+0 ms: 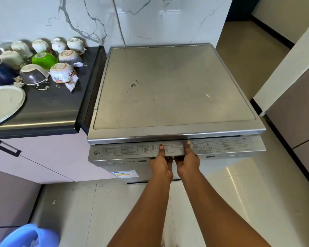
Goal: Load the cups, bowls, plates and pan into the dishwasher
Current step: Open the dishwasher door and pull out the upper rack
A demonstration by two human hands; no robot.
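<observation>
A silver dishwasher (173, 90) stands in the middle of the view, its door (125, 152) tipped out slightly at the top. My left hand (161, 163) and my right hand (188, 162) both grip the door handle, thumbs on the control strip and fingers curled under it. On the dark counter (57, 106) to the left sit several upturned cups and bowls, among them a green bowl (44, 60), a floral bowl (62, 72), a grey bowl (34, 75) and a dark blue cup (0, 70). A pale plate (4, 102) lies at the counter's left edge.
A marble-patterned wall rises behind the dishwasher. Cabinet fronts (292, 104) stand to the right. A blue plastic container (29, 236) sits on the tiled floor at the lower left. Below the counter is a pink cabinet with a black handle (7, 148).
</observation>
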